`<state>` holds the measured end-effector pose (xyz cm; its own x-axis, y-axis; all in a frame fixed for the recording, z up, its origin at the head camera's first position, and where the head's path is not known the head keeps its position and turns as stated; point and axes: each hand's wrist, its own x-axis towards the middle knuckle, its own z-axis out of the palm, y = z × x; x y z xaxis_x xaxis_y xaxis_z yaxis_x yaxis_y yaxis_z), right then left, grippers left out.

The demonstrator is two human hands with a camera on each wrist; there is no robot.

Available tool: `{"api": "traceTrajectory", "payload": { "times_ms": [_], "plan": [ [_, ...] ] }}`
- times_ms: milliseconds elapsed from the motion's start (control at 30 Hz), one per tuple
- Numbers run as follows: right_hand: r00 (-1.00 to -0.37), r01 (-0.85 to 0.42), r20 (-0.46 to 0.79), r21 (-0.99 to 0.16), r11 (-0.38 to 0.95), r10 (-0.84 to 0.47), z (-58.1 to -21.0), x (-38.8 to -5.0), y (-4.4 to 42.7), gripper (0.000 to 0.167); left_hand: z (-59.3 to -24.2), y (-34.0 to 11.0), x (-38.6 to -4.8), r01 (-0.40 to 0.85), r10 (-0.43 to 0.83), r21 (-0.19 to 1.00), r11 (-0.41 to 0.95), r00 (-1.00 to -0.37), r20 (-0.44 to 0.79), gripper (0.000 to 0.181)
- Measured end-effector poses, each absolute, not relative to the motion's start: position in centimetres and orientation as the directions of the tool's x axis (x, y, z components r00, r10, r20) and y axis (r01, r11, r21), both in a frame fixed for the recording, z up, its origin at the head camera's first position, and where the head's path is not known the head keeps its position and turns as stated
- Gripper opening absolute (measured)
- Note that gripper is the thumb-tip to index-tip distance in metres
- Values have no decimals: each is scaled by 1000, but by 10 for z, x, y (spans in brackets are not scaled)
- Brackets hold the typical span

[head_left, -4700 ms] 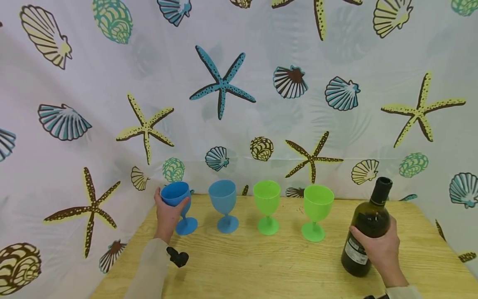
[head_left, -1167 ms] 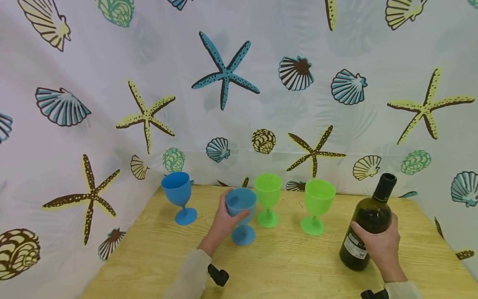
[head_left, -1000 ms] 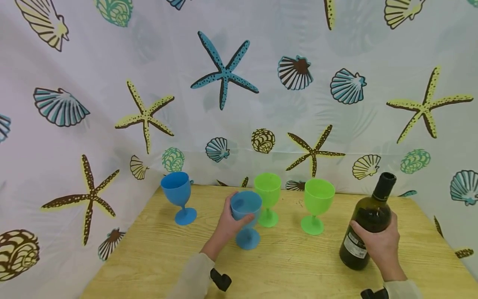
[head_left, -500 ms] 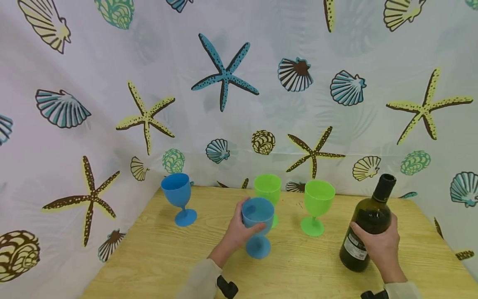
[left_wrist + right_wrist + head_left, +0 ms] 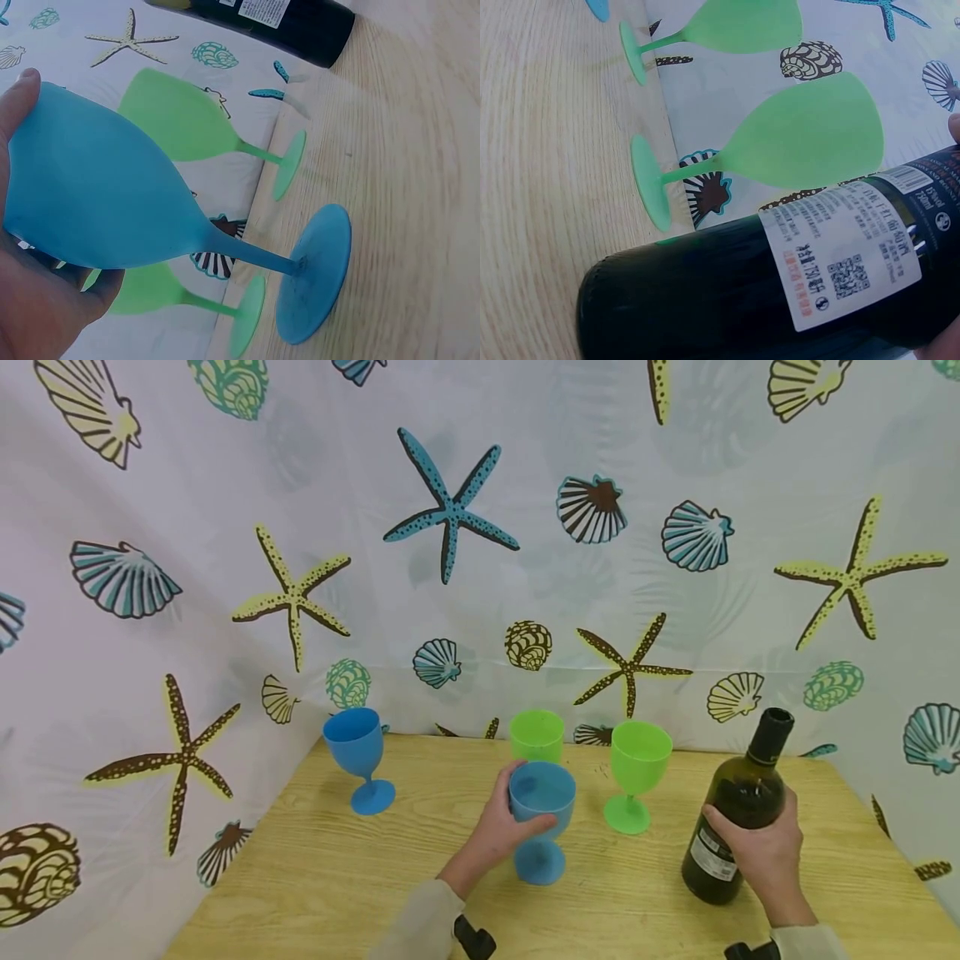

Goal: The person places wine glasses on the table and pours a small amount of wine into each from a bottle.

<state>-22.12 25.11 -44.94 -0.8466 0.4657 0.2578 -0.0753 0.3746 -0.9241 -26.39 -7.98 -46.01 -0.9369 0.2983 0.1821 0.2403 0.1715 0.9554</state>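
Note:
My left hand (image 5: 510, 822) grips the bowl of a light blue plastic goblet (image 5: 542, 797), thumb in front and fingers round the far side. The goblet is upright in front of the left green goblet (image 5: 536, 735), hiding its lower part in the head view. In the left wrist view the blue goblet (image 5: 112, 187) fills the middle; whether its foot touches the table I cannot tell. On the right, my right hand (image 5: 768, 856) is wrapped round a dark wine bottle (image 5: 742, 802), slightly tilted. The bottle's white label (image 5: 844, 255) shows in the right wrist view.
A darker blue goblet (image 5: 356, 747) stands at the back left of the wooden table (image 5: 322, 877). Another green goblet (image 5: 639, 760) stands between the held goblet and the bottle. A white curtain (image 5: 517, 585) printed with shells and starfish hangs behind and at the sides.
The left hand has let go of the darker blue goblet, taken the light blue one and carried it right and nearer, in front of the left green goblet. The right hand and bottle have barely moved.

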Motion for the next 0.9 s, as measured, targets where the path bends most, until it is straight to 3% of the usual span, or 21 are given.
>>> {"api": "traceTrajectory", "payload": {
  "times_ms": [500,900],
  "plan": [
    [-851,-94,261,-930,356,456,-449,-222,252,91,-430,-63,-242,245,344,953,176,-923,174,88],
    [-846,-94,270,-924,370,460,-450,-224,252,90,-434,-56,-244,234,353,957,170,-921,162,90]
  ]
}}
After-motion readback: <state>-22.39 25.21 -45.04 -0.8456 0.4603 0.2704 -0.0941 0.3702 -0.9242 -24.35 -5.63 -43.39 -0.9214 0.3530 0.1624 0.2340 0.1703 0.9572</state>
